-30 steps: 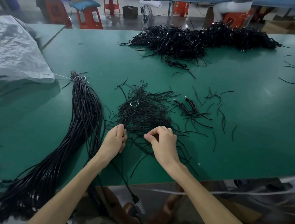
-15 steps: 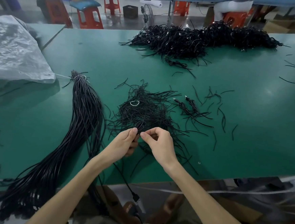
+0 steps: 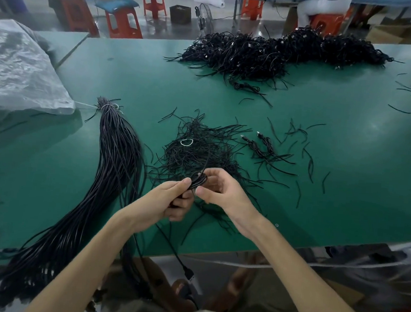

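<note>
My left hand (image 3: 171, 200) grips a folded black cable (image 3: 197, 181) just above the green table (image 3: 344, 191). One end of that cable hangs off the front edge and ends in a plug (image 3: 189, 275). My right hand (image 3: 223, 194) pinches a thin black twist tie against the cable's coil. Right behind both hands lies a loose heap of black twist ties (image 3: 199, 153). A long bundle of black cables (image 3: 107, 172), tied at its far end, stretches along the table to the left of my hands.
A large pile of coiled black cables (image 3: 276, 55) lies at the far side. Two tied cables (image 3: 262, 145) and scattered ties lie to the right. A grey plastic sack (image 3: 16, 72) sits at the left. Orange stools (image 3: 123, 20) stand beyond the table.
Both hands have lifted from the tie heap and come together. The left hand now holds the folded cable up, and the right hand has brought a tie to it.
</note>
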`<state>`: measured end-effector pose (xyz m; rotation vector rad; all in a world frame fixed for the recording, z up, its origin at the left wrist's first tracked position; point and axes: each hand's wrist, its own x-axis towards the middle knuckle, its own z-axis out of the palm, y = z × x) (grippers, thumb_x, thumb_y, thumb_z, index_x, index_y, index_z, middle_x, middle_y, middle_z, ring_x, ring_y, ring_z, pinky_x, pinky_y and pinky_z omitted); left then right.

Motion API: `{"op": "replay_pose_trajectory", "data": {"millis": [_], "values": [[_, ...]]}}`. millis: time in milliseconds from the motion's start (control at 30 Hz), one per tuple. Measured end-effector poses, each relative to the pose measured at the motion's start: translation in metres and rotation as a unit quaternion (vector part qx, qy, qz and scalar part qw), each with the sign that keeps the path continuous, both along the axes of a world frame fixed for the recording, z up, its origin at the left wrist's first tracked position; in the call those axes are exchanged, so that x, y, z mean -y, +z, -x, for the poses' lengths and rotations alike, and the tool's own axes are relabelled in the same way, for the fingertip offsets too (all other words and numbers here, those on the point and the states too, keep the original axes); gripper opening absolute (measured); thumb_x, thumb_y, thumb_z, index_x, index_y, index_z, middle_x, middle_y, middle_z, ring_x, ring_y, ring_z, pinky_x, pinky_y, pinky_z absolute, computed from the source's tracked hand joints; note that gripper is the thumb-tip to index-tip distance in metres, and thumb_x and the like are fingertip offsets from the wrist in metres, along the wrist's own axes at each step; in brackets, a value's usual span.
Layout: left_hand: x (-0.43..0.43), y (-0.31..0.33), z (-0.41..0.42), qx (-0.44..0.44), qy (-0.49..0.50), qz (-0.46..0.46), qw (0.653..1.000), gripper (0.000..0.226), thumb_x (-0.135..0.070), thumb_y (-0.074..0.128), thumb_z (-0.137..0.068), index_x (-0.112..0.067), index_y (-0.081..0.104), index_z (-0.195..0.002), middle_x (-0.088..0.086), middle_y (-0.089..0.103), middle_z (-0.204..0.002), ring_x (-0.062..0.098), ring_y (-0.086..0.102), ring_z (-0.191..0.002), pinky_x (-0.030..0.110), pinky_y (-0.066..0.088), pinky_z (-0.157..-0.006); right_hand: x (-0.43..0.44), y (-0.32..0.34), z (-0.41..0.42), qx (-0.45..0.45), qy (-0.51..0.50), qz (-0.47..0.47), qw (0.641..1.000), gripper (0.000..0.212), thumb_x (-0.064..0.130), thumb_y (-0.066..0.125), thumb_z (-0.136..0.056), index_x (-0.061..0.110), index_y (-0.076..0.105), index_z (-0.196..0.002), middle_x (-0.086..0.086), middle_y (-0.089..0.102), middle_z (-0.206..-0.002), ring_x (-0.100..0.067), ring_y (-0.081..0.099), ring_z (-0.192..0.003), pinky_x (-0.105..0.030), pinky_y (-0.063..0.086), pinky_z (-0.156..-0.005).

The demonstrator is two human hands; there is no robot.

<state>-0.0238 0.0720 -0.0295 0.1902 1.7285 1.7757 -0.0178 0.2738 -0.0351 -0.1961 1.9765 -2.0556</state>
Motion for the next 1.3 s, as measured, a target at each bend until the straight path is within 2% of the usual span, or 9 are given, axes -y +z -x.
{"op": "replay_pose_trajectory", "data": {"millis": [100,200,300,433,567,700,967,1167,1300], "values": [[0.002,0.007,0.0,0.014,-0.066,0.002,0.998,0.039,-0.048,0.042,-0.107,-0.021,0.045,-0.079,0.001,0.025,-0.071,0.016,0.021,-0.054,0.024,0.029,-0.051,-0.006,0.008,0.005,0.012,0.103,0.043,0.994,0.055,0.021,0.082,-0.085,0.036,0.063,-0.134,0.002,0.059,-0.124,-0.014,0.057,-0.106,-0.03,0.048,-0.104],[-0.003,0.008,-0.002,0.005,-0.079,0.02,0.997,0.038,-0.052,0.048,-0.104,-0.019,0.055,-0.086,0.0,0.028,-0.071,0.015,0.024,-0.055,0.023,0.034,-0.052,0.001,0.005,0.006,0.041,0.152,0.067,0.985,0.048,0.014,0.079,-0.087,0.021,0.066,-0.133,-0.004,0.065,-0.127,-0.02,0.062,-0.121,-0.034,0.045,-0.112],[-0.002,0.006,-0.002,0.002,-0.044,0.022,0.999,0.033,-0.048,0.046,-0.105,-0.025,0.066,-0.119,-0.002,0.025,-0.071,0.014,0.023,-0.056,0.023,0.033,-0.052,0.006,-0.002,0.002,0.018,0.092,0.001,0.996,0.038,0.024,0.081,-0.086,0.018,0.071,-0.122,-0.01,0.072,-0.12,-0.026,0.065,-0.118,-0.04,0.049,-0.108],[0.003,0.006,-0.001,-0.013,-0.017,0.032,0.999,0.04,-0.051,0.044,-0.106,-0.022,0.05,-0.079,-0.003,0.028,-0.068,0.016,0.021,-0.054,0.025,0.03,-0.053,0.0,-0.008,0.001,-0.09,-0.008,-0.102,0.991,0.017,0.029,0.081,-0.085,0.037,0.077,-0.1,0.003,0.072,-0.103,-0.014,0.067,-0.1,-0.036,0.051,-0.093],[0.001,0.005,0.0,-0.007,0.025,0.021,0.999,0.041,-0.05,0.044,-0.106,-0.023,0.047,-0.075,-0.003,0.027,-0.067,0.016,0.021,-0.054,0.025,0.031,-0.052,0.006,-0.006,-0.003,-0.126,-0.021,-0.135,0.983,0.018,0.03,0.076,-0.091,0.023,0.077,-0.107,0.005,0.074,-0.1,-0.01,0.069,-0.096,-0.03,0.055,-0.087],[-0.005,0.007,0.0,-0.016,0.051,0.037,0.998,0.043,-0.046,0.041,-0.108,-0.023,0.043,-0.072,-0.003,0.026,-0.065,0.016,0.02,-0.053,0.022,0.031,-0.05,0.01,-0.004,-0.008,-0.186,-0.028,-0.237,0.953,0.021,0.04,0.072,-0.093,0.022,0.072,-0.104,0.01,0.065,-0.095,-0.005,0.06,-0.089,-0.016,0.043,-0.074],[-0.011,0.01,-0.001,-0.02,0.067,0.092,0.993,0.042,-0.043,0.033,-0.109,-0.023,0.041,-0.073,-0.004,0.028,-0.063,0.016,0.022,-0.053,0.028,0.024,-0.051,0.01,0.004,-0.001,-0.223,-0.039,-0.272,0.935,0.008,0.018,0.067,-0.097,0.014,0.069,-0.09,0.008,0.066,-0.089,-0.006,0.06,-0.086,-0.021,0.048,-0.079],[-0.007,0.009,-0.004,-0.102,0.06,0.15,0.982,0.055,-0.042,0.036,-0.11,-0.004,0.069,-0.09,0.007,0.063,-0.071,0.023,0.059,-0.057,0.028,0.05,-0.058,0.005,0.004,-0.001,-0.286,-0.035,-0.334,0.898,0.011,0.021,0.064,-0.099,0.017,0.065,-0.088,0.012,0.06,-0.088,-0.004,0.053,-0.083,-0.024,0.046,-0.077],[-0.003,0.01,-0.004,-0.133,0.082,0.123,0.98,0.032,-0.023,0.04,-0.111,-0.007,0.067,-0.114,0.015,0.074,-0.092,0.036,0.074,-0.073,0.039,0.063,-0.067,0.003,0.006,-0.002,-0.307,-0.042,-0.355,0.882,0.012,0.018,0.063,-0.099,0.015,0.061,-0.088,0.012,0.055,-0.087,-0.005,0.048,-0.083,-0.023,0.043,-0.075]]}}
